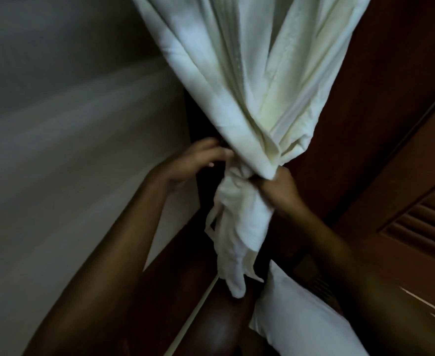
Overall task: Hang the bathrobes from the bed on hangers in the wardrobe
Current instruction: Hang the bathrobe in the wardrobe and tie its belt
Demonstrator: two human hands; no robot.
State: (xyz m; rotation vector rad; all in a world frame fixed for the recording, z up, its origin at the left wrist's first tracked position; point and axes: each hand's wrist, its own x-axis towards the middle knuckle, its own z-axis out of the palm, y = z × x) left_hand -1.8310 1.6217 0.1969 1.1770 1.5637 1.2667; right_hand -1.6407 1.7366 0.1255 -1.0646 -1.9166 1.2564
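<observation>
A plain grey wall (57, 124) fills the left side. The left hand (193, 163) sits at the left edge of the bathrobe (237, 86) with its fingers loosely curved. Blur hides whether it pinches the cloth or only touches it.

The bathrobe hangs from above the frame, long axis vertical, against the dark polished wood of the wardrobe (339, 124). It is soft, pale cream and falls in deep folds that narrow to a bunched neck, with a crumpled tail below. The right hand (280, 191) grips that neck from the right, so it looks the better placed to guide the cloth.

A louvred door (421, 222) stands at the right edge. Below it lies another white cloth (296, 317).
</observation>
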